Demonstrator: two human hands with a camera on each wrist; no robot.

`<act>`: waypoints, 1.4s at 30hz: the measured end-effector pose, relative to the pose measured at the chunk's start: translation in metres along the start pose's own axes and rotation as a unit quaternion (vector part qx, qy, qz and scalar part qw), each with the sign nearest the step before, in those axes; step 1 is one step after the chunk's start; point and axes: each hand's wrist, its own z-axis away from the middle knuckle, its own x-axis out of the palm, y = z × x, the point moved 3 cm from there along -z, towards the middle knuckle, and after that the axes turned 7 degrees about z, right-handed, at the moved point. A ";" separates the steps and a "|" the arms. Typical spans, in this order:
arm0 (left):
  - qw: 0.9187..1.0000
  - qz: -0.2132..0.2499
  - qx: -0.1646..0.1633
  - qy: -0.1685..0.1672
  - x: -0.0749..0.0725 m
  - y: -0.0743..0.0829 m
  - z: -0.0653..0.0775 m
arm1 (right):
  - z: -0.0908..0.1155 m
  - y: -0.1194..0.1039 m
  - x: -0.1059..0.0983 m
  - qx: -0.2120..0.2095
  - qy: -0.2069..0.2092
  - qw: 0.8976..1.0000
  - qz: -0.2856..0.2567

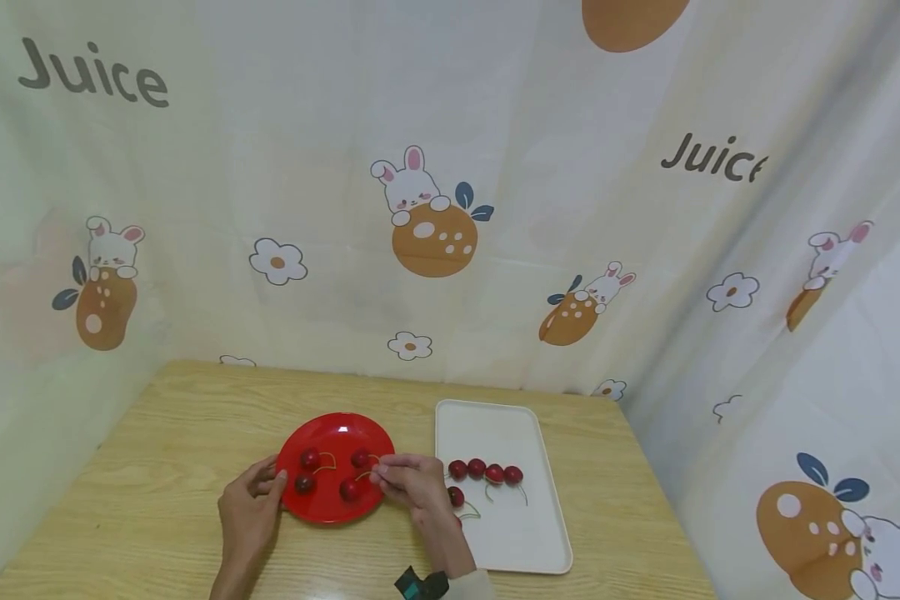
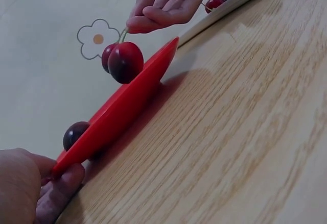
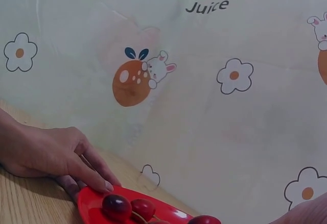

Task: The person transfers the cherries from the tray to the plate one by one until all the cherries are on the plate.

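Note:
My left hand (image 1: 249,507) grips the left rim of a round red plate (image 1: 328,511), thumb on top and fingers underneath. My right hand (image 1: 416,482) pinches the green stems of a pair of cherries (image 2: 125,62) over the plate's right side. In the left wrist view the pair hangs by its stems close above the rim. Two more cherries (image 1: 311,459) with joined stems lie on the left half of the plate. The right wrist view shows the left thumb on the rim beside dark red cherries (image 3: 117,207).
Right of the plate, a white rectangular tray (image 1: 513,535) holds a row of cherries (image 1: 495,474) and more cherries nearer my right wrist, partly hidden by it. The wooden table (image 1: 195,417) meets a printed curtain (image 1: 330,317) at the back and sides.

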 end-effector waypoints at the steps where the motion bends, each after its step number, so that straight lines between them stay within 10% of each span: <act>1: 1.000 0.002 0.001 0.000 0.000 0.000 0.000 | -0.001 0.000 0.001 0.000 -0.001 1.000 0.002; 42: 1.000 0.008 0.003 0.002 0.000 -0.004 -0.003 | -0.013 -0.009 0.029 0.007 0.091 0.990 0.105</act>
